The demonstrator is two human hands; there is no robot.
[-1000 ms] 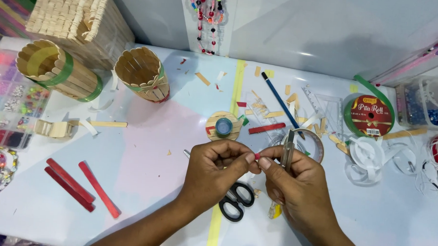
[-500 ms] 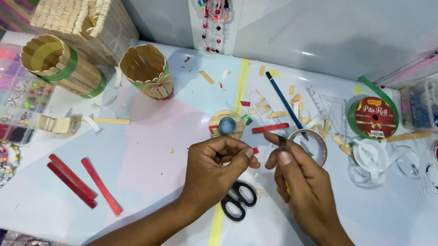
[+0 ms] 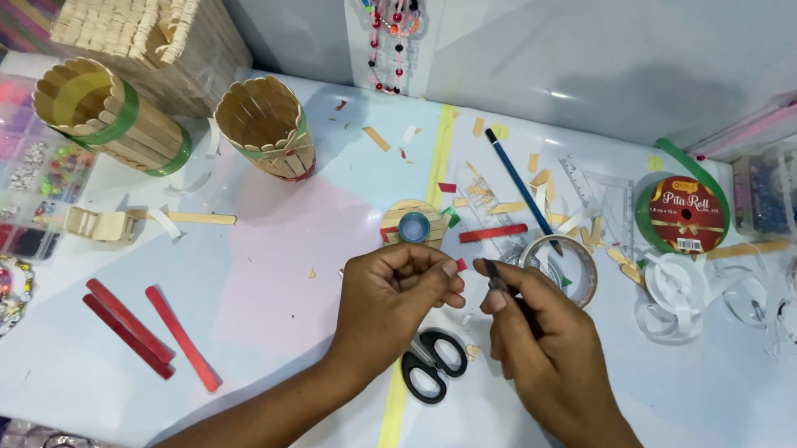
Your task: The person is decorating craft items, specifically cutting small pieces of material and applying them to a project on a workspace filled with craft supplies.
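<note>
My left hand (image 3: 394, 286) curls its fingertips together on something too small to make out; my right hand (image 3: 537, 338) pinches a thin dark tool (image 3: 495, 275) just beside it. Both hover over the black scissors (image 3: 433, 364), near centre. Two stick cups (image 3: 264, 124) stand finished far left — the round stick disc with a blue cap (image 3: 413, 225) looks half-built, red sticks (image 3: 147, 329) unused at near left.

Over the pale surface (image 3: 262, 281), the left hand (image 3: 395, 291) curls closed, fingertips together, beside the right hand (image 3: 537, 338), whose grip pinches a thin dark tool (image 3: 495, 277); black scissors (image 3: 433, 364) lie beneath.
</note>
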